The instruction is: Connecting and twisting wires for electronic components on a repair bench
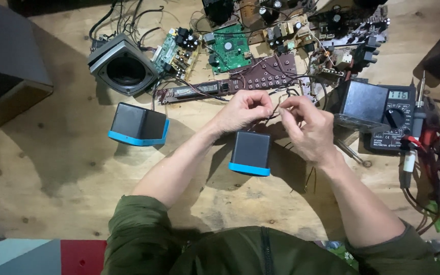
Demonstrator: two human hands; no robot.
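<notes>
My left hand and my right hand meet above the wooden table, both pinching thin dark wires between their fingertips. Just below the hands stands a small black speaker cube with a blue base. A second black and blue speaker cube lies to the left, apart from both hands. Beyond the fingers lies a long dark circuit board with rows of buttons.
A grey speaker housing with a round opening sits at the back left. Green circuit boards and loose parts crowd the back. A digital multimeter with red and black leads lies at the right. A dark box stands at far left.
</notes>
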